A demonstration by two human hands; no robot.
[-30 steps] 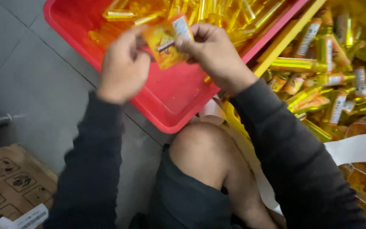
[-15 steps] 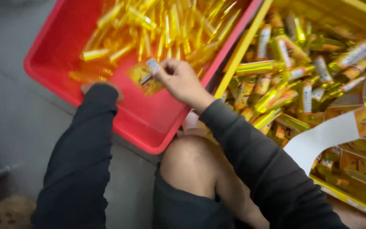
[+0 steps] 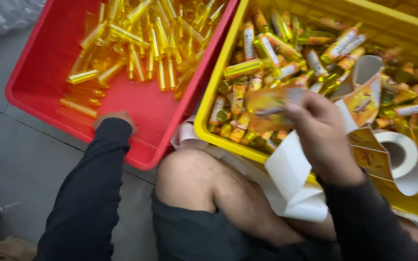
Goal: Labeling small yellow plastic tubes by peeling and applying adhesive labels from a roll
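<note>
Labelled bottle (image 3: pixel 267 108) pinched in right hand (image 3: pixel 322 137) grip, left hand (image 3: pixel 117 118) grip hidden, in red bin (image 3: pixel 30 72)

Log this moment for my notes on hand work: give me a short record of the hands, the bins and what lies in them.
left hand: reaches into the red bin, mostly hidden by its dark sleeve
right hand: over the yellow bin, fingers on a blurred yellow-orange label
red bin contents: unlabelled yellow vials
yellow bin contents: labelled vials, label roll with white backing strip trailing out
knee: bare, between the bins
floor: grey
</note>
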